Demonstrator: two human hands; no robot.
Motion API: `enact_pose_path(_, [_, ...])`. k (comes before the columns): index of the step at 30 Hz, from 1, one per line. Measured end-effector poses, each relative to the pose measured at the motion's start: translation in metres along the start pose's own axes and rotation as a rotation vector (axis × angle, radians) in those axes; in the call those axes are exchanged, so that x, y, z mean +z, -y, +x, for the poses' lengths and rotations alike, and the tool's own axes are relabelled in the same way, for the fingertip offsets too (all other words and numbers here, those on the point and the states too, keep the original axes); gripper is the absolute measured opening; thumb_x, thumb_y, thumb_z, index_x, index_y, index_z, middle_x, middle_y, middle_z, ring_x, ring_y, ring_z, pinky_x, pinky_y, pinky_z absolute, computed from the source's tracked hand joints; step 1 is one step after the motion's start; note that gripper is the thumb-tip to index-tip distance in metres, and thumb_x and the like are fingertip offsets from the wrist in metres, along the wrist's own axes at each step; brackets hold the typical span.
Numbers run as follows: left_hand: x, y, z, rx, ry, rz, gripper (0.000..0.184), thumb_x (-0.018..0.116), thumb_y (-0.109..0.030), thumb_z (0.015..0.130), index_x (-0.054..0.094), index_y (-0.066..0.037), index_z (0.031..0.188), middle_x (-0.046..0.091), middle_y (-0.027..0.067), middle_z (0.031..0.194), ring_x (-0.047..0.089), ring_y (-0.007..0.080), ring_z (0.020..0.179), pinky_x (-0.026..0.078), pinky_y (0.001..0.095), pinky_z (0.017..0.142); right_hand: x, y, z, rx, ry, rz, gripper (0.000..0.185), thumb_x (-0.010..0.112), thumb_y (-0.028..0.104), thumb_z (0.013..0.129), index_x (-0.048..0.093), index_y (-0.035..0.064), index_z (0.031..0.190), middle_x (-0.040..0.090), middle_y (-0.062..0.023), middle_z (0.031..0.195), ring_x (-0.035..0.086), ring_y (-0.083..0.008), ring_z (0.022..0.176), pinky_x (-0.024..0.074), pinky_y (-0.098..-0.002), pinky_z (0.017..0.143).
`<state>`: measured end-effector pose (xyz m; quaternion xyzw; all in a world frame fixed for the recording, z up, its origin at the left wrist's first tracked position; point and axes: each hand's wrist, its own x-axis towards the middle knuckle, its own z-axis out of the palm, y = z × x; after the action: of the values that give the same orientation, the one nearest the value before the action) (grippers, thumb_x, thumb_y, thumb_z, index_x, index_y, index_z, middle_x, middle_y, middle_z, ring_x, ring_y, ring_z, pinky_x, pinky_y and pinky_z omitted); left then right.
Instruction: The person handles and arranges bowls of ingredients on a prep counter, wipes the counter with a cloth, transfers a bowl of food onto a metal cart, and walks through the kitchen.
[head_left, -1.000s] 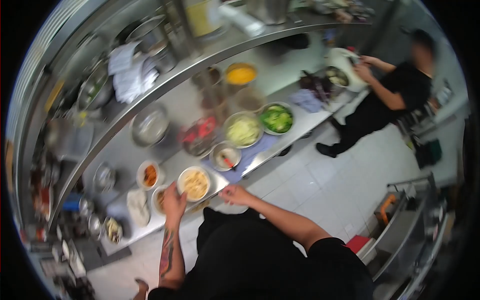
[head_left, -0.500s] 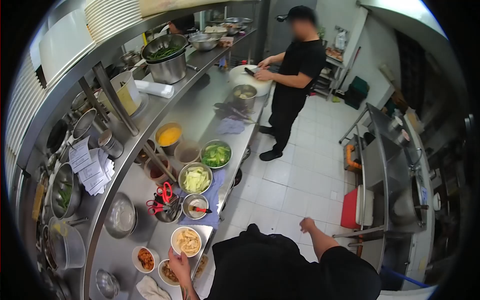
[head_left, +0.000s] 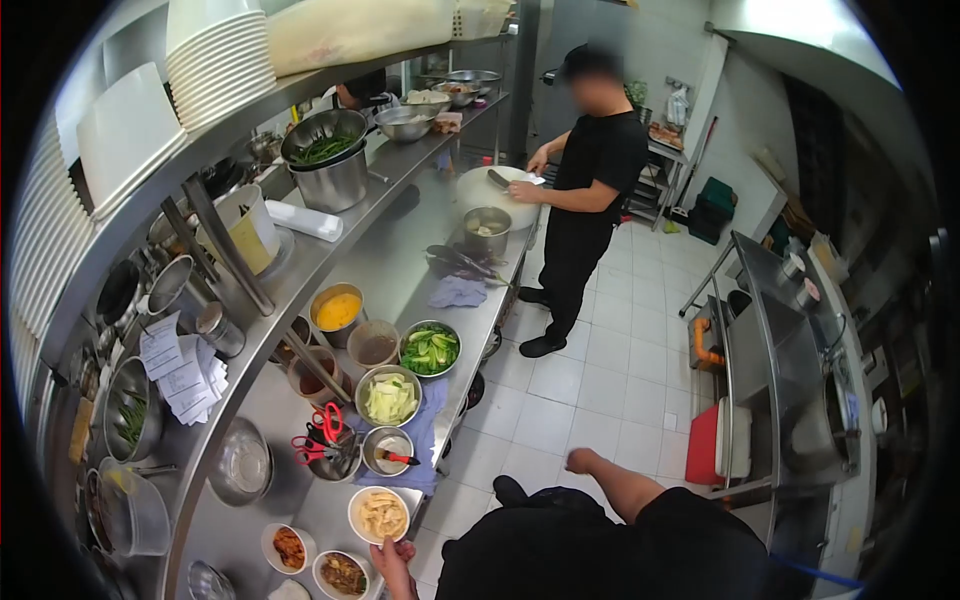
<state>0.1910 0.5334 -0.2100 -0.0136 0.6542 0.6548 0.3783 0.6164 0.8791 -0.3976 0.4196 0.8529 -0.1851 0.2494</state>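
My left hand (head_left: 394, 560) grips the lower rim of a white bowl (head_left: 380, 514) filled with pale yellow strips, at the counter's front edge. Just left of that hand is a white bowl of brown food (head_left: 341, 575), and farther left a white bowl of orange-red food (head_left: 287, 548). Directly beyond the held bowl stands a small steel bowl (head_left: 388, 451) with a red-handled brush (head_left: 402, 458) lying across it. My right hand (head_left: 579, 460) hangs away from the counter above the tiled floor, fingers curled, with nothing visible in it.
Along the counter stand bowls of chopped pale vegetable (head_left: 391, 398) and green leaves (head_left: 430, 348), plus red-handled scissors (head_left: 322, 430). A co-worker (head_left: 600, 150) holds a knife at a round white board (head_left: 492, 190). A steel sink bench (head_left: 770, 300) stands at right.
The view has shifted, so the counter sits lower in frame. My left hand has moved from the bowl's left side to its near side. My right hand has swung slightly left.
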Motion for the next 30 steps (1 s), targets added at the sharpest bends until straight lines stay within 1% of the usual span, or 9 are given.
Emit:
enact_pose_path(4, [0.025, 0.008, -0.012, 0.032, -0.112, -0.173, 0.031, 0.052, -0.029, 0.095, 0.046, -0.01, 0.119, 0.062, 0.0081, 0.085, 0.063, 0.0162, 0.073, 0.052, 0.0276, 0.061, -0.12, 0.03, 0.064, -0.099, -0.123, 0.133, 0.029, 0.058, 0.028, 0.078, 0.07, 0.002, 0.083, 0.068, -0.0214, 0.089, 0.065, -0.0389, 0.085, 0.0529, -0.0468, 0.077])
enact_pose_path(9, [0.047, 0.014, -0.012, 0.077, -0.328, -0.256, 0.031, 0.052, -0.025, 0.091, 0.049, -0.008, 0.117, 0.063, 0.0085, 0.086, 0.061, 0.016, 0.074, 0.051, 0.0277, 0.065, -0.184, 0.097, 0.103, -0.202, -0.157, 0.156, 0.027, 0.062, 0.028, 0.079, 0.069, 0.0029, 0.086, 0.068, -0.02, 0.09, 0.064, -0.0389, 0.088, 0.0521, -0.0485, 0.077])
enact_pose_path(11, [0.046, 0.019, -0.013, 0.069, -0.355, -0.272, 0.029, 0.05, -0.017, 0.086, 0.054, -0.002, 0.111, 0.063, 0.0084, 0.083, 0.06, 0.016, 0.071, 0.051, 0.027, 0.065, -0.2, 0.133, 0.085, -0.439, -0.141, 0.168, 0.028, 0.062, 0.03, 0.081, 0.068, 0.0044, 0.089, 0.067, -0.0175, 0.09, 0.064, -0.0379, 0.088, 0.0518, -0.0485, 0.076])
enact_pose_path(14, [0.053, 0.009, -0.026, 0.047, -0.45, -0.266, 0.028, 0.049, -0.016, 0.086, 0.055, -0.002, 0.109, 0.064, 0.0086, 0.083, 0.06, 0.0158, 0.07, 0.051, 0.0269, 0.065, -0.226, 0.175, 0.034, -0.57, 0.058, 0.317, 0.028, 0.063, 0.033, 0.083, 0.067, 0.0057, 0.089, 0.067, -0.0148, 0.088, 0.065, -0.0344, 0.085, 0.0512, -0.0454, 0.073])
enact_pose_path(18, [0.058, -0.005, -0.047, 0.167, -0.395, -0.174, 0.038, 0.051, -0.015, 0.085, 0.053, 0.0, 0.12, 0.065, 0.013, 0.099, 0.063, 0.0187, 0.079, 0.053, 0.0296, 0.067, -0.238, 0.202, -0.007, -0.85, 0.327, 0.582, 0.027, 0.069, 0.032, 0.083, 0.067, 0.0052, 0.083, 0.066, -0.009, 0.073, 0.06, -0.0178, 0.068, 0.048, -0.0344, 0.064])
enact_pose_path(21, [0.061, -0.017, -0.054, 0.237, -0.265, -0.045, 0.046, 0.05, -0.013, 0.086, 0.048, 0.0, 0.13, 0.06, 0.014, 0.122, 0.064, 0.0243, 0.098, 0.055, 0.0341, 0.072, -0.28, 0.227, -0.036, -0.938, 0.431, 0.856, 0.018, 0.063, 0.022, 0.091, 0.065, 0.0057, 0.1, 0.066, -0.0009, 0.087, 0.059, -0.0106, 0.078, 0.0501, -0.0289, 0.069])
enact_pose_path(22, [0.074, -0.034, -0.058, 0.264, -0.214, -0.019, 0.045, 0.049, -0.012, 0.086, 0.049, 0.0, 0.129, 0.061, 0.0137, 0.12, 0.064, 0.0233, 0.097, 0.056, 0.0349, 0.072, -0.292, 0.239, -0.047, -0.915, 0.506, 1.164, 0.024, 0.065, 0.025, 0.091, 0.063, 0.0062, 0.105, 0.065, -0.0007, 0.094, 0.059, -0.0104, 0.082, 0.0496, -0.0292, 0.073])
enact_pose_path(25, [0.09, -0.06, -0.047, 0.259, 0.009, 0.052, 0.042, 0.049, -0.009, 0.087, 0.05, 0.001, 0.128, 0.063, 0.0125, 0.114, 0.065, 0.0194, 0.086, 0.054, 0.0313, 0.069, -0.319, 0.261, -0.057, -0.881, 0.261, 1.106, 0.058, 0.067, 0.029, 0.09, 0.042, 0.0079, 0.138, 0.051, -0.0084, 0.131, 0.055, -0.0201, 0.113, 0.0508, -0.0342, 0.085])
enact_pose_path(30, [0.139, -0.107, -0.043, 0.311, 0.172, 0.12, 0.04, 0.049, -0.002, 0.086, 0.048, 0.003, 0.126, 0.065, 0.0109, 0.103, 0.065, 0.0142, 0.079, 0.054, 0.0281, 0.067, -0.338, 0.266, -0.062, -0.884, 0.289, 1.178, 0.094, 0.072, 0.028, 0.086, 0.009, 0.0098, 0.153, 0.034, -0.0142, 0.147, 0.043, -0.0269, 0.13, 0.0486, -0.0397, 0.093])
